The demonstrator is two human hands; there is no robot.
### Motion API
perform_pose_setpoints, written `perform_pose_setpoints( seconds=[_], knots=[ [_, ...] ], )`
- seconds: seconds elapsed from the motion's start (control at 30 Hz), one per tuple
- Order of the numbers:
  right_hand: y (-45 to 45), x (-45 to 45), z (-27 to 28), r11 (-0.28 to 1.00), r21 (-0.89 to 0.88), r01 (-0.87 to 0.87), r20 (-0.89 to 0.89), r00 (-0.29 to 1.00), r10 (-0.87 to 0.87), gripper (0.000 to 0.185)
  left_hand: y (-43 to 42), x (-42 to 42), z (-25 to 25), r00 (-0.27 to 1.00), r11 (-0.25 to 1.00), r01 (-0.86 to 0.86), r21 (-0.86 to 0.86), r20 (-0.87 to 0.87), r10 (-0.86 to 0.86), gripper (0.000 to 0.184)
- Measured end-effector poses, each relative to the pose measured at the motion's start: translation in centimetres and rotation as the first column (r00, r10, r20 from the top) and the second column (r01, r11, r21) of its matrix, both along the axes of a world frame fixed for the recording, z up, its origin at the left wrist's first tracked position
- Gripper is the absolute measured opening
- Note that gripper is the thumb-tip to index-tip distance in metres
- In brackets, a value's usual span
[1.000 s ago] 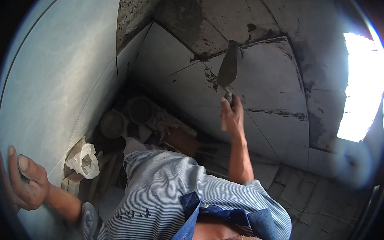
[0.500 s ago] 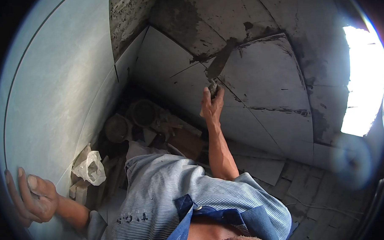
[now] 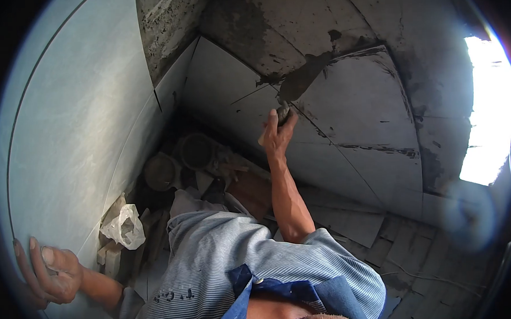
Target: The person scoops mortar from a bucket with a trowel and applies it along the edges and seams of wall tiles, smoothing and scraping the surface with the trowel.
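Observation:
My right hand (image 3: 279, 130) is wrapped round the handle of a trowel (image 3: 302, 82), whose broad dark blade lies against the wall at the top edge of the grey wall tiles (image 3: 360, 99). Dark mortar (image 3: 272, 78) is smeared along the tile joint beside the blade. At the lower left, my left hand (image 3: 51, 273) rests by the large pale tile (image 3: 74, 121) of the side wall, fingers apart and slightly bent, with nothing visible in it.
A crumpled plastic bag (image 3: 124, 227) sits at the foot of the left wall. Behind it in the dark corner stand round buckets (image 3: 159, 171) among wood scraps. A thin cord (image 3: 434, 277) crosses the floor. Bright light enters through an opening (image 3: 484, 112) at the right.
The trowel blade has turned and shows a broader face at the tile edge. My right hand has shifted slightly left and down; the view has moved a little.

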State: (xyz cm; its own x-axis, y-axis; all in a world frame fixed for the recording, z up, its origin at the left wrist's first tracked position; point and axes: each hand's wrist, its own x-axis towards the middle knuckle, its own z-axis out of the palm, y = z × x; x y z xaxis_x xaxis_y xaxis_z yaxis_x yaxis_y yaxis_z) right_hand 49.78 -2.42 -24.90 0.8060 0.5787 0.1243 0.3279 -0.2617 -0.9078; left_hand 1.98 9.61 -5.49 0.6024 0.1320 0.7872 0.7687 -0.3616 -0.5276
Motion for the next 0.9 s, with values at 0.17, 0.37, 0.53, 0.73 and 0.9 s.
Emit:
perform_pose_setpoints(
  seconds=[0.17, 0.37, 0.53, 0.73, 0.9],
  knots=[
    [0.1, -0.4, -5.2, 0.999, 0.012, 0.048, -0.122, 0.991, -0.046, 0.048, -0.2, 0.2, -0.4, 0.999, 0.999, -0.026, -0.025, 0.045, 0.028, 0.025],
    [-0.5, -2.0, -7.6, 0.996, -0.060, 0.059, 0.034, 0.998, -0.057, 0.049, -0.6, 1.1, -0.2, 0.997, 0.999, -0.023, -0.038, 0.076, 0.026, 0.024],
    [3.6, 1.8, -7.3, 0.996, 0.091, -0.021, 0.067, 0.998, 0.015, 0.052, -0.6, 1.2, 0.3, 0.994, 0.994, -0.108, 0.026, 0.011, 0.108, 0.030],
    [6.9, 3.1, -9.5, 0.967, 0.200, 0.158, 0.055, 0.984, -0.172, 0.045, -0.5, 1.4, 0.3, 0.984, 0.982, -0.176, 0.069, 0.024, 0.175, 0.036],
    [5.2, 2.3, -14.7, 0.970, 0.156, 0.184, -0.051, 0.983, -0.178, 0.047, -0.6, 2.3, 0.5, 0.973, 0.968, -0.232, 0.096, 0.020, 0.231, 0.039]
  ],
)
